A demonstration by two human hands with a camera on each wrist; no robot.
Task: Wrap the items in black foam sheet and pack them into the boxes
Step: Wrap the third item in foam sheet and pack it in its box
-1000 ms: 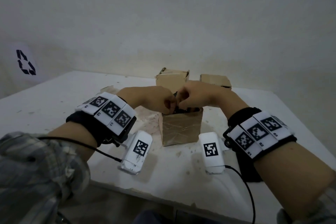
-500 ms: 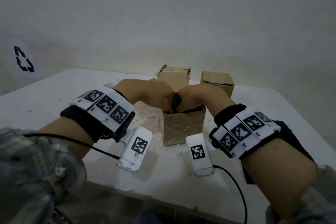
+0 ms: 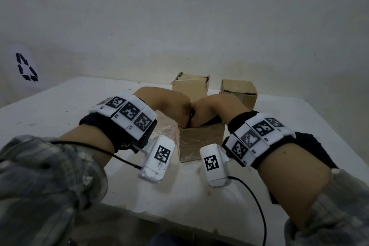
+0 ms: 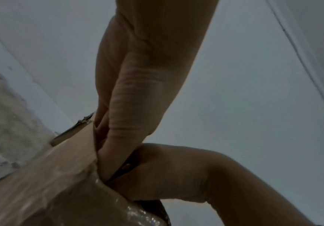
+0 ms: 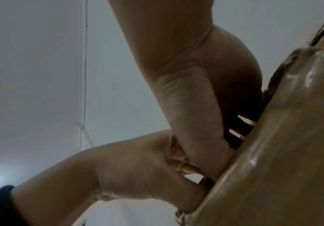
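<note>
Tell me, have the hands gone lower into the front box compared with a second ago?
Yes. Left hand and right hand have sunk, knuckles now bent down into the front box opening; before, they sat above its rim.

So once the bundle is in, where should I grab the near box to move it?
Grip the near box by its left and right walls, from above. It stands upright, open-topped, its sides glossy with tape. Both hands are pressing into its mouth.

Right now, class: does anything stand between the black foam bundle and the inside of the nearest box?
Nothing visible does. Both the left hand and right hand press the black foam bundle down at the open top of the nearest box; its inside is hidden.
</note>
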